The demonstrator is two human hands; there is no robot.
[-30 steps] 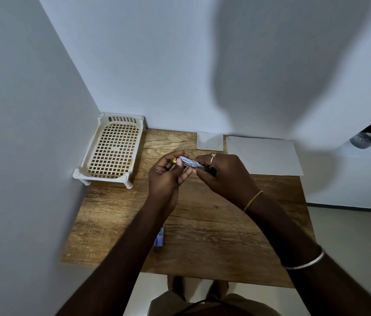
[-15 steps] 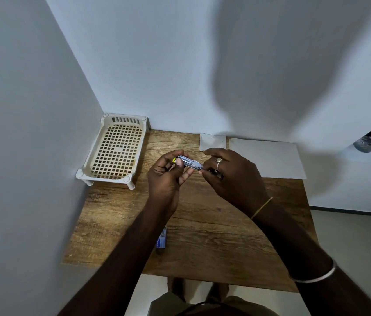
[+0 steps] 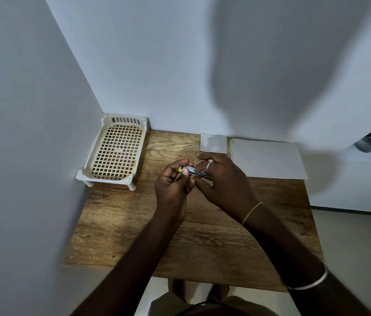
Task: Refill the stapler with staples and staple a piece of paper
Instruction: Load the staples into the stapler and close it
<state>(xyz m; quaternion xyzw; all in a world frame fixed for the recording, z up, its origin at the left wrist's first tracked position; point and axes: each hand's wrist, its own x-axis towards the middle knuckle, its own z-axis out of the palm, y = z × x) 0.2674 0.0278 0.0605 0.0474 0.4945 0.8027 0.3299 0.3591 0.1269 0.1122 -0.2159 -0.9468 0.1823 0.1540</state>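
Wooden table (image 3: 202, 238) in white-walled corner. You hold stapler (image 3: 193, 172) mid-frame, above tabletop: left hand (image 3: 172, 184) pinches yellow end, steadying; right hand (image 3: 224, 183) curls round other end, likely working staple channel. Paper (image 3: 267, 159) lies upper right, near for stapling.

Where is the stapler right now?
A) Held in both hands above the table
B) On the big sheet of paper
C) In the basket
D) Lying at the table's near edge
A: the stapler is pinched between the left hand and the right hand, in front of the basket and the paper.
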